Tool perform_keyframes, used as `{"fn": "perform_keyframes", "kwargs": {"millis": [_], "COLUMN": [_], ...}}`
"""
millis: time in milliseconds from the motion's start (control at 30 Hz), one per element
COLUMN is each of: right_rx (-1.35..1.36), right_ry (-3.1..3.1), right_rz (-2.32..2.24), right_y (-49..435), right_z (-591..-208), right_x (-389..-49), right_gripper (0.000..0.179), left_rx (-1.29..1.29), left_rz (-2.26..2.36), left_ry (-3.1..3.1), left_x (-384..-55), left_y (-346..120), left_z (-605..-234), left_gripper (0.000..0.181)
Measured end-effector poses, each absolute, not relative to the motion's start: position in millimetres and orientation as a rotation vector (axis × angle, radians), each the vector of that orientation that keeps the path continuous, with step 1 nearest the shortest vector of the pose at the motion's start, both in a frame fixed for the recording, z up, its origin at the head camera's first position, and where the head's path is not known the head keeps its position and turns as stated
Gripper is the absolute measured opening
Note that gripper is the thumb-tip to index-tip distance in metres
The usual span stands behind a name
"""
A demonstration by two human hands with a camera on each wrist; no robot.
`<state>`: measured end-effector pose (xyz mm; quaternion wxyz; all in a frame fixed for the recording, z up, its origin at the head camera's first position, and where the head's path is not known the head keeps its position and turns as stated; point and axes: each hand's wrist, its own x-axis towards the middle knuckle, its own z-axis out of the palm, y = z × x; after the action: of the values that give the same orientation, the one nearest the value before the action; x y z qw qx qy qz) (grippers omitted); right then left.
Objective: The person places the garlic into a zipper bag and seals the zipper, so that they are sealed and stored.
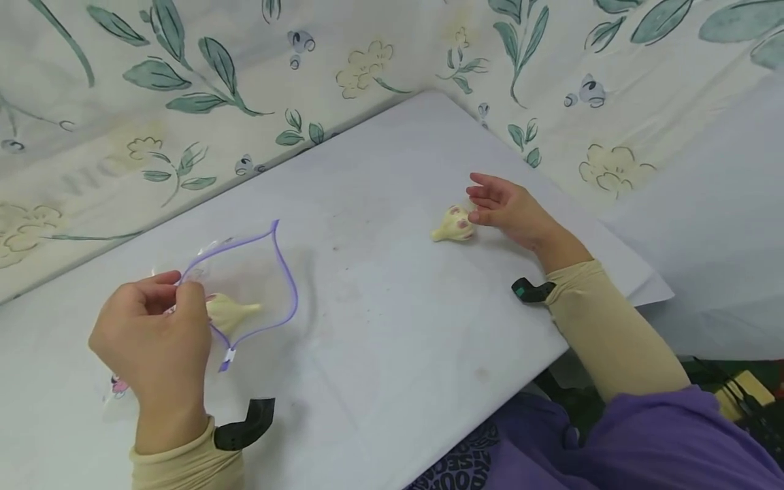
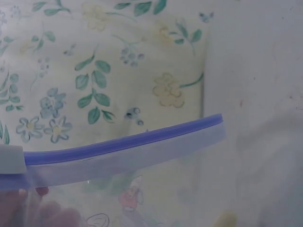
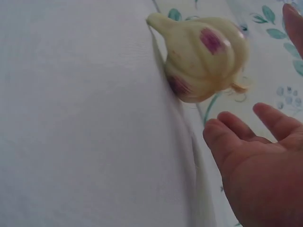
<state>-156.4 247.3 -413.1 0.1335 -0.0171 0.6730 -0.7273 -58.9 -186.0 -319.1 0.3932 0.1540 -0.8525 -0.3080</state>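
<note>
My left hand [image 1: 153, 333] pinches the edge of a clear zip bag with a purple seal [image 1: 288, 272]; the bag's mouth gapes toward the right. Behind the fingers, a garlic bulb [image 1: 229, 313] lies in the bag, partly covered by the hand. The left wrist view shows the purple zip strip [image 2: 123, 143] close up, with blurred fingertips [image 2: 57, 216] below it. A second garlic bulb [image 1: 454, 226], cream with purple patches, is on the table beside my right hand [image 1: 511, 212]. Those fingers are extended and loose. In the right wrist view, a gap separates this garlic [image 3: 208, 56] from the fingertips.
A white tabletop [image 1: 367, 354] lies under both hands, with its far corner at the back. Floral cloth [image 1: 392, 41] hangs along the back edges. Cables and a yellowish box [image 1: 747, 395] are below the table at the lower right.
</note>
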Motion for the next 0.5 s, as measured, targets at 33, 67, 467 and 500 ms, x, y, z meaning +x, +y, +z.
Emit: {"fn": "perform_keyframes", "kwargs": {"millis": [33,67,467,500], "right_rx": [-0.046,-0.046,0.009,0.008], "right_ry": [1.953,1.952,2.083,2.100], "right_rz": [-2.099,-2.094,-1.920,-1.897], "right_y": [246.3,245.0,242.1,241.8], "right_z": [-415.5,-417.3,-430.4,-431.0], "right_x": [-157.1,-157.6,-160.6,-160.7], "right_gripper": [0.082,0.082,0.079,0.078], "left_rx": [0.394,0.398,0.385,0.384], "left_rz": [-0.783,-0.785,-0.758,-0.757], "left_ry": [-2.162,-2.160,-2.168,-2.167], "left_x": [-58.6,-58.3,-58.5,-58.6], "left_y": [-186.1,-186.1,-181.2,-181.0], "left_z": [-319.2,-319.2,-319.1,-319.4], "left_gripper": [0.016,0.016,0.017,0.017]}}
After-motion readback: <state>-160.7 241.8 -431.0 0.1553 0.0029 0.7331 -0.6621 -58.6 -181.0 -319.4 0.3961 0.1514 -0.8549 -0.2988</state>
